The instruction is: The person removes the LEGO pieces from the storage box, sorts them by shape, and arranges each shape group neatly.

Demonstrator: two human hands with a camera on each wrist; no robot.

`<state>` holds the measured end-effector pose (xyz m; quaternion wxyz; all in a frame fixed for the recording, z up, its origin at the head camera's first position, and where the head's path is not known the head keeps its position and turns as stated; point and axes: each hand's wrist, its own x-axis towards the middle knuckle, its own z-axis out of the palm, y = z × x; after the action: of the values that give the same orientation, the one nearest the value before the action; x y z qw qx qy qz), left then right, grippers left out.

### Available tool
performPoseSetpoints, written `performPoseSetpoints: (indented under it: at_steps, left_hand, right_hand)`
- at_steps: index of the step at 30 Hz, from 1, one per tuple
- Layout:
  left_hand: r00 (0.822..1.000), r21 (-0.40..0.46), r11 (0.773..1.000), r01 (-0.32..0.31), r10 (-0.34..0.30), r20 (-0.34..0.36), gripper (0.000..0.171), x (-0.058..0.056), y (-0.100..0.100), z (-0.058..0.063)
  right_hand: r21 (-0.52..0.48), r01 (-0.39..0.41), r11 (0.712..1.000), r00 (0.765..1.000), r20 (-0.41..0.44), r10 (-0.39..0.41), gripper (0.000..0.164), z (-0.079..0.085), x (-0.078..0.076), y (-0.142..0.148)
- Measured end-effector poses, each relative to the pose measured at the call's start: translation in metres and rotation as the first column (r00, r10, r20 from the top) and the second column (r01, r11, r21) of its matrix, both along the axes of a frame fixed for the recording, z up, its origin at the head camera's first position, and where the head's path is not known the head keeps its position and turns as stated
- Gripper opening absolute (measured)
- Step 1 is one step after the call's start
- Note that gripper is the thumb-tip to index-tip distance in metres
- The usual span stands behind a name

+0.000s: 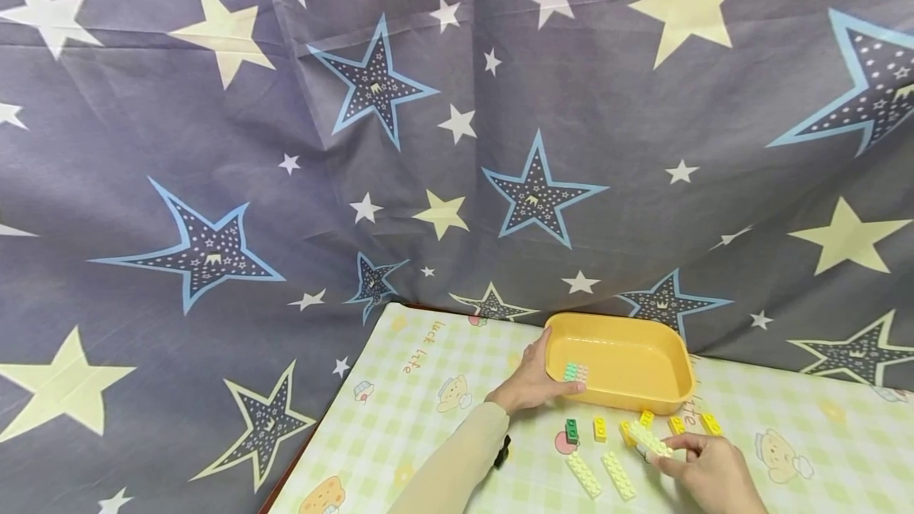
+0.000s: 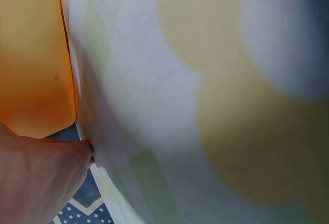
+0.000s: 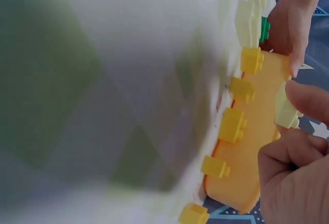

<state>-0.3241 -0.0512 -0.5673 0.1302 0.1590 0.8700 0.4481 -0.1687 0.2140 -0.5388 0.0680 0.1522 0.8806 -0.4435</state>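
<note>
At the left end of the yellow plastic bin (image 1: 660, 399), my left hand (image 1: 531, 377) holds the wall, fingers along the side and thumb at the front corner. Mint-green (image 1: 570, 371) and pink (image 1: 581, 373) studded bricks lie inside, close to that thumb. My right hand (image 1: 714, 466) pinches a long pale-yellow brick (image 1: 648, 439) between thumb and fingers, raised over the tablecloth in front of the bin. In the right wrist view, the brick (image 3: 286, 108) shows between the thumb and curled fingers. Two similar pale-yellow bricks (image 1: 584, 474) (image 1: 618, 475) lie to its left.
A dark green brick (image 1: 572, 431) and several small yellow bricks (image 1: 600, 429) line up before the bin. Behind the checked tablecloth (image 1: 385, 427) hangs a grey star-patterned curtain (image 1: 428, 165). A small black object (image 1: 502, 452) is beside the left sleeve.
</note>
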Motion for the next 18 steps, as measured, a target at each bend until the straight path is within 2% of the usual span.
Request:
performPoseSetpoints:
  at_steps: [9, 18]
  left_hand:
    - [1.0, 0.008, 1.0, 0.007, -0.007, -0.001, 0.126, 0.0, 0.0, 0.001]
    - [1.0, 0.009, 1.0, 0.009, -0.009, 0.002, 0.126, -0.001, 0.0, 0.0]
  right_hand:
    - [-0.044, 0.058, 0.997, 0.997, 0.055, -0.056, 0.03, -0.015, 0.007, -0.003]
    - [0.065, 0.069, 0.995, 0.996, 0.057, -0.073, 0.03, -0.029, 0.017, -0.005]
